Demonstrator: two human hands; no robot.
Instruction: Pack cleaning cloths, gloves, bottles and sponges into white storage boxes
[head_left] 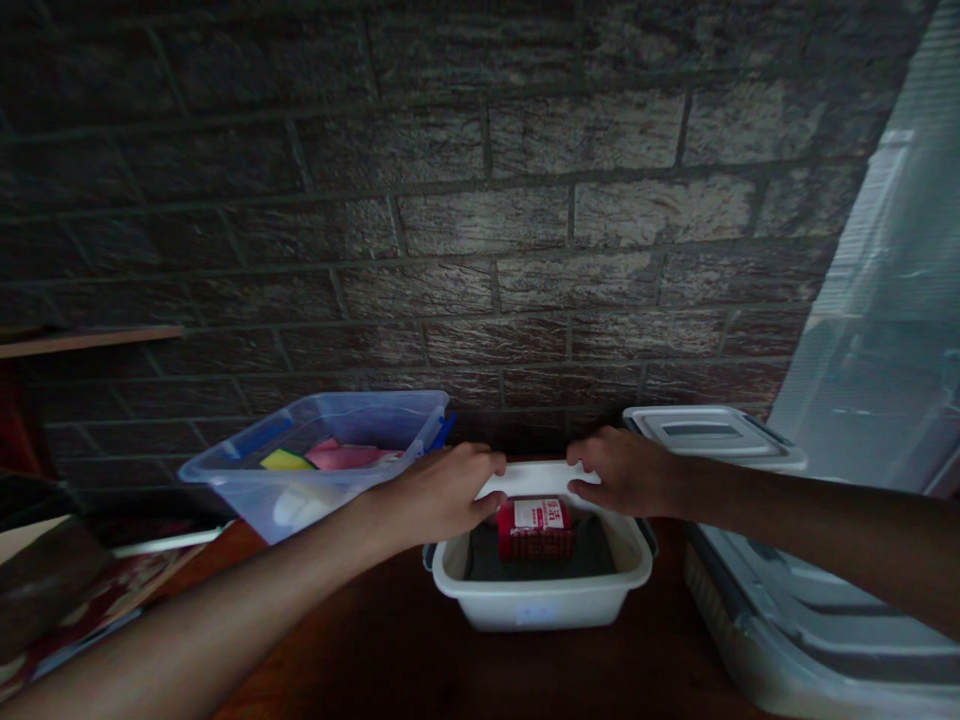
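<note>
A white plastic tub stands on the dark wooden surface in front of a brick wall. Inside it lies a red packet with a white label on dark cloth. My left hand and my right hand both grip a flat white piece at the tub's far rim, fingers curled over its edge. It looks like a lid or a handle, but I cannot tell which.
A clear blue-tinted bin with yellow and pink items stands to the left, tilted. Grey lidded containers and a large clear lid lie at the right. A translucent sheet hangs at the far right.
</note>
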